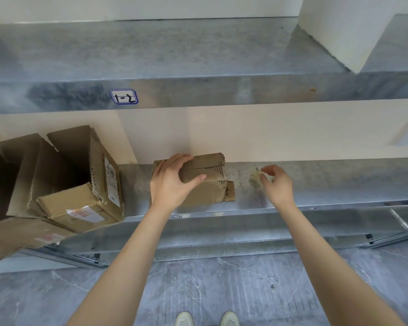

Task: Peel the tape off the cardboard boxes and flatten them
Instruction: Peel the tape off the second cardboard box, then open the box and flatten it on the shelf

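A small, worn brown cardboard box [207, 177] sits on the lower metal shelf [304, 184], its seams covered in tape. My left hand [172, 184] grips its left top edge, fingers over the top and thumb across the front. My right hand [275, 184] hovers to the right of the box, fingers loosely curled, holding nothing. At the left, a larger opened box [80, 161] leans on the shelf with a smaller labelled box [78, 208] in front of it.
An upper metal shelf [198, 90] with a "1-2" label [124, 96] overhangs the work area. A white block [339, 29] stands on it at the right. More flattened cardboard [14, 238] sticks out at the left. My shoes [206, 318] stand on the grey floor.
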### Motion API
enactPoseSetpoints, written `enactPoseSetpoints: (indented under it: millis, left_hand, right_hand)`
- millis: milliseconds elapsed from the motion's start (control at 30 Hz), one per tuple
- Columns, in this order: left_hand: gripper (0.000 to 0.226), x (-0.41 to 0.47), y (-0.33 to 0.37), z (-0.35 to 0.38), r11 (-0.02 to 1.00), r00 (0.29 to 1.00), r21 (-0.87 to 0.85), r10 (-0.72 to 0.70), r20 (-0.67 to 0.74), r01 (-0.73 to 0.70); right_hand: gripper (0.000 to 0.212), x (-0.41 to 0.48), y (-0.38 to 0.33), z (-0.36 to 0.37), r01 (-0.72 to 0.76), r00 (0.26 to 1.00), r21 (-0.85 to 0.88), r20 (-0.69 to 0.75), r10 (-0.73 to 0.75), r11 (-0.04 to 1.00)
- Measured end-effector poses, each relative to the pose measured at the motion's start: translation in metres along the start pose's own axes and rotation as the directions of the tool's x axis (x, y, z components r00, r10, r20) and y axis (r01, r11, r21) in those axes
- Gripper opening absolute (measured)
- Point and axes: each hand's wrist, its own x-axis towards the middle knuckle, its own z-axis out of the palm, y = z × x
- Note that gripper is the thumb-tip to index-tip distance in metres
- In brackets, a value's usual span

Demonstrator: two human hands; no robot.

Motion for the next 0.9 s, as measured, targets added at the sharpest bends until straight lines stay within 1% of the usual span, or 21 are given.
enactPoseSetpoints:
  millis: [100, 200, 367, 433, 500, 567, 633, 700, 800, 900]
  left_hand:
    - [0.057, -0.001, 0.0, -0.001, 1.0, 1.0, -0.008, 0.014, 0.002, -0.014]
    - [0.058, -0.001, 0.001, -0.002, 1.0, 1.0, -0.008, 0.016, 0.009, -0.016]
    - [0.056, 0.001, 0.002, -0.007, 0.999, 0.999, -0.053, -0.011, 0.033, 0.012]
    - [0.054, 0.001, 0.0, -0.007, 0.997, 0.998, -0.074, 0.0, 0.056, 0.004]
    - [0.057, 0.001, -0.003, -0.009, 0.993, 0.996, -0.119, 0.033, 0.081, -0.023]
    - [0.06, 0.002, -0.006, -0.012, 0.981, 0.992, -0.19, 0.061, 0.107, -0.04]
    - [0.053, 0.003, -0.009, -0.018, 0.975, 0.987, -0.215, 0.087, 0.134, -0.056]
    - [0.052, 0.002, -0.012, -0.025, 0.978, 0.982, -0.19, 0.121, 0.145, -0.092]
    - [0.056, 0.0, -0.018, -0.036, 0.987, 0.975, -0.069, 0.156, 0.156, -0.147]
    - [0.064, -0.004, -0.027, -0.048, 0.99, 0.983, 0.005, 0.139, 0.121, -0.141]
  right_hand:
    - [0.016, 0.0, -0.008, -0.005, 0.001, 1.0, -0.023, 0.006, -0.001, 1.0]
    - [0.015, -0.004, -0.03, -0.009, 0.04, 0.999, 0.029, 0.019, -0.04, 0.999]
    - [0.015, -0.014, -0.088, -0.013, 0.144, 0.966, 0.165, 0.192, -0.175, 0.976]
    - [0.019, -0.019, -0.105, -0.01, 0.205, 0.942, 0.171, 0.232, -0.241, 0.964]
    - [0.025, -0.024, -0.115, -0.005, 0.287, 0.908, 0.147, 0.274, -0.318, 0.947]
    - [0.036, -0.028, -0.117, 0.002, 0.348, 0.873, 0.106, 0.324, -0.364, 0.931]
    - [0.047, -0.031, -0.117, 0.008, 0.389, 0.85, 0.05, 0.366, -0.379, 0.92]
    - [0.05, -0.034, -0.115, 0.013, 0.42, 0.835, 0.008, 0.388, -0.39, 0.907]
    - [0.048, -0.035, -0.113, 0.014, 0.434, 0.833, -0.014, 0.389, -0.395, 0.901]
    - [0.045, -0.036, -0.113, 0.013, 0.424, 0.839, -0.005, 0.38, -0.39, 0.906]
